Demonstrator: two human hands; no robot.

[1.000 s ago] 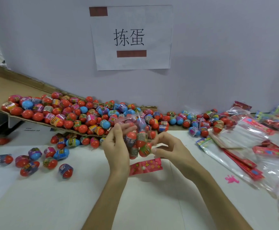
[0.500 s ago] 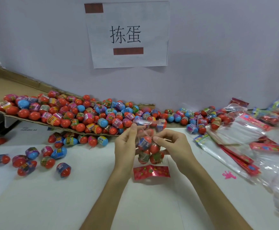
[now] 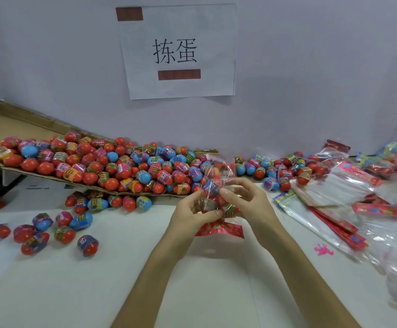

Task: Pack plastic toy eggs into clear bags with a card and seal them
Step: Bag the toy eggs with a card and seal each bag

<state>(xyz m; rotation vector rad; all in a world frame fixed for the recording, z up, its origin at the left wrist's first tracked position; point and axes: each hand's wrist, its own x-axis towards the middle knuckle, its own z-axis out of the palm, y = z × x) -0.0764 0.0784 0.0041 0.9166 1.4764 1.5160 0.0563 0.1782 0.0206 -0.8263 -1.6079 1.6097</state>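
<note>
The white worktop [image 3: 121,280] carries a sloping cardboard sheet [image 3: 10,129] heaped with toy eggs [image 3: 98,166]. A few loose eggs [image 3: 39,233] lie to the left and a stack of empty bags [image 3: 334,197] to the right. Above the middle of the worktop, lifted clear of it, is the bag [image 3: 218,176] being filled, with several eggs already bunched in its lower part. The left hand [image 3: 192,214] has its fingers curled round the filled part from the left, thumb pressed on the film. The right hand [image 3: 249,202] pinches the clear film from the right between thumb and forefinger. A red strip [image 3: 221,229] hangs below both hands. The step in hand looks like gathering the loose film ready for sealing. To do it well, keep the eggs settled in one end so none sit near the mouth. Flatten the loose film, press out trapped air, and line up the two edges squarely before closing. A firm left hold should stop the load rolling while the right hand smooths the film. The hands and the glare on the film hide how many eggs are inside. I cannot tell whether the red strip is the card or the bag's own printed end. The mouth of the bag is hard to make out, and the far right of the scene is blurred and cut off.
</note>
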